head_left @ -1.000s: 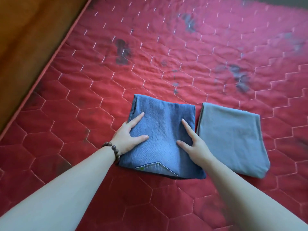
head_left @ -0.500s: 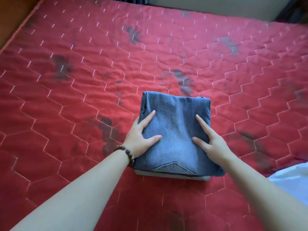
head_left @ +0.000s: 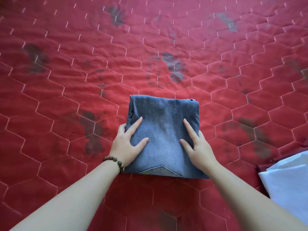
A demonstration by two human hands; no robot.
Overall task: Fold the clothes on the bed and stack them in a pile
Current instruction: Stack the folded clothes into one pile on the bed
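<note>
Folded blue jeans [head_left: 164, 124] lie on the red quilted bed cover [head_left: 70, 84], a pocket corner showing at their near edge. My left hand [head_left: 127, 144], with a bead bracelet at the wrist, holds the jeans' left side: thumb and forefinger lie on top and the other fingers curl down over the edge. My right hand [head_left: 198, 147] holds the right side the same way. The grey folded garment seen earlier is hidden, apparently beneath the jeans.
A white cloth [head_left: 288, 182] lies at the lower right, partly cut off by the frame edge. Dark stains mark the quilt around the jeans.
Both hands carried the folded jeans to the right and set them on the grey folded garment, which no longer shows. The view has shifted right, and the white cloth has come into sight.
</note>
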